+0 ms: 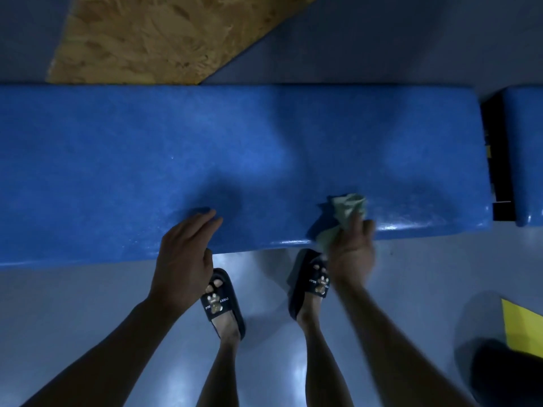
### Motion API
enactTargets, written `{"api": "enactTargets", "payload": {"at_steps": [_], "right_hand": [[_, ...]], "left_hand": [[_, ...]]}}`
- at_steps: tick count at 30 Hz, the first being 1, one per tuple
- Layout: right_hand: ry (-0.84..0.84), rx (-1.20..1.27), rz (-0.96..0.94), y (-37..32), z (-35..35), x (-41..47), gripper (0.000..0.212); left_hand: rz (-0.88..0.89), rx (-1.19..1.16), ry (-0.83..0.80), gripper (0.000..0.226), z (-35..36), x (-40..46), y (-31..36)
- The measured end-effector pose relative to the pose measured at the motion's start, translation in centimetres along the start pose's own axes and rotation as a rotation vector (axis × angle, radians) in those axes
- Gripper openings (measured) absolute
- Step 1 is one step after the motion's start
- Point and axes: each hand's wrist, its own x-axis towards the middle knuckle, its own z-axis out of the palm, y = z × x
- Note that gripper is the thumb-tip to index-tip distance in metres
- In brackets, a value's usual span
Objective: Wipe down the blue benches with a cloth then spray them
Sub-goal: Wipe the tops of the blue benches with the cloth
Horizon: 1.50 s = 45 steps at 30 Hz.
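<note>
A long blue bench (pixel 205 148) runs across the view from the left edge to the right. My right hand (pixel 352 251) grips a crumpled pale green cloth (pixel 348 211) and holds it against the bench's near edge, right of centre. My left hand (pixel 185 254) rests flat on the near edge with straight fingers, left of the cloth. A second blue bench (pixel 524 154) begins at the far right, across a narrow dark gap. No spray bottle is in view.
My feet in dark slippers (pixel 223 304) stand on the grey floor just in front of the bench. A wooden chipboard panel (pixel 164 33) lies behind the bench. A yellow object (pixel 520 327) and a dark shape sit at the lower right.
</note>
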Motion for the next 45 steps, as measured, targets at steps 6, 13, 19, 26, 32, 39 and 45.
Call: {"api": "enactTargets", "payload": {"at_steps": [6, 13, 19, 26, 32, 39, 45], "right_hand": [[-0.257, 0.078, -0.48, -10.2, 2.6, -8.1, 0.041], [-0.149, -0.166, -0.288, 0.9, -3.7, 2.9, 0.043], [0.021, -0.078, -0.029, -1.8, -1.6, 1.2, 0.051], [-0.296, 0.094, -0.412, -13.8, 3.9, -9.2, 0.048], [-0.298, -0.096, -0.63, -5.7, -2.0, -0.1, 0.037], [0.008, -0.076, 0.077, -2.4, -3.3, 4.4, 0.043], [-0.058, 0.047, -0.268, -14.9, 3.3, -2.6, 0.048]], "left_hand": [[-0.011, -0.01, 0.0, 0.069, -0.5, -0.6, -1.0], [0.007, -0.013, 0.015, 0.061, -1.5, -1.1, -2.2], [-0.005, -0.024, 0.006, 0.062, -2.2, -0.9, -3.4], [-0.009, -0.018, -0.022, 0.065, -3.3, -0.1, -4.0], [-0.001, -0.03, -0.054, 0.072, -3.8, 0.6, -4.4], [0.044, -0.039, -0.028, 0.07, -4.2, 2.3, -4.0], [0.035, 0.012, -0.012, 0.063, -4.5, 4.4, -3.6]]}}
